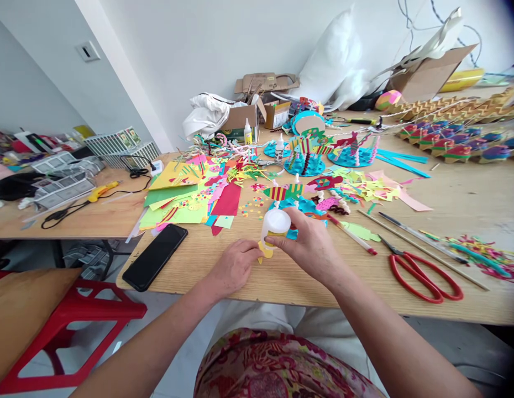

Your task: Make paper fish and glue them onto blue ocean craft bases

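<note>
My right hand [310, 246] grips a white glue bottle [274, 225], tipped with its nozzle pointing down at a small yellow paper piece [263, 255] on the wooden table [456, 204]. My left hand [233, 267] rests on the table with its fingers curled and pinches the edge of that yellow piece. Just behind the bottle lie a striped paper fish [282, 192] and blue paper cut-outs [303, 207].
A black phone [156, 256] lies left of my hands. Red scissors [420, 271], thin sticks [423, 249] and a red-tipped pencil [351, 234] lie to the right. Coloured paper sheets [178, 199], paper craft models [348, 149], boxes and a glue gun [101, 190] crowd the rest. A red stool [78, 320] stands lower left.
</note>
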Motion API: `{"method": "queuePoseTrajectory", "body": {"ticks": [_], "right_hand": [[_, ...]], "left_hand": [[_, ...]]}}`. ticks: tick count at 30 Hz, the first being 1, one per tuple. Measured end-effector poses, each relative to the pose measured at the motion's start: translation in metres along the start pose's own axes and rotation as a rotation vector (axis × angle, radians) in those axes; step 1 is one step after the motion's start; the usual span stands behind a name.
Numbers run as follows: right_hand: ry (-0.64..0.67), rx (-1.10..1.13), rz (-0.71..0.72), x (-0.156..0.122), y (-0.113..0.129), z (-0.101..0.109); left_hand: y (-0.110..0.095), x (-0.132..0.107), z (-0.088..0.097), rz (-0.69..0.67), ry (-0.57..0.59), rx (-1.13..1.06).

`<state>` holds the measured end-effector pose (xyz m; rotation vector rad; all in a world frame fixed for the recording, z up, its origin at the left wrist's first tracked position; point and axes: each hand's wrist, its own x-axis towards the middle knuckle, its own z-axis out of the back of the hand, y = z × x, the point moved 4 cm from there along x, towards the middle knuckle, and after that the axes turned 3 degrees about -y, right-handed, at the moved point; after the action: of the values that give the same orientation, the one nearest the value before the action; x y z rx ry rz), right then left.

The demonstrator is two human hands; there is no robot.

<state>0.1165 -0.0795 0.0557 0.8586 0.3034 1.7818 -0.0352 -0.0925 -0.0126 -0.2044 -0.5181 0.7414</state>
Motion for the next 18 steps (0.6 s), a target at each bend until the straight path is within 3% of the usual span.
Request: {"method": "queuePoseTrajectory", "body": {"ticks": [5, 11, 18], "right_hand": [[0.041, 0.015, -0.009, -0.0002, -0.001, -0.0011], [-0.039, -0.015, 0.011, 0.0023, -0.0023, 0.0001], [0.011, 0.011, 0.012, 0.0, -0.0005, -0.0005]], "left_hand": [[-0.0007, 0.0009, 0.0012, 0.005, 0.009, -0.003], [-0.0001, 0.0008, 0.0005, -0.001, -0.001, 0.014], [-0.0013, 0.0016, 0.0016, 0.008, -0.002, -0.005]]}}
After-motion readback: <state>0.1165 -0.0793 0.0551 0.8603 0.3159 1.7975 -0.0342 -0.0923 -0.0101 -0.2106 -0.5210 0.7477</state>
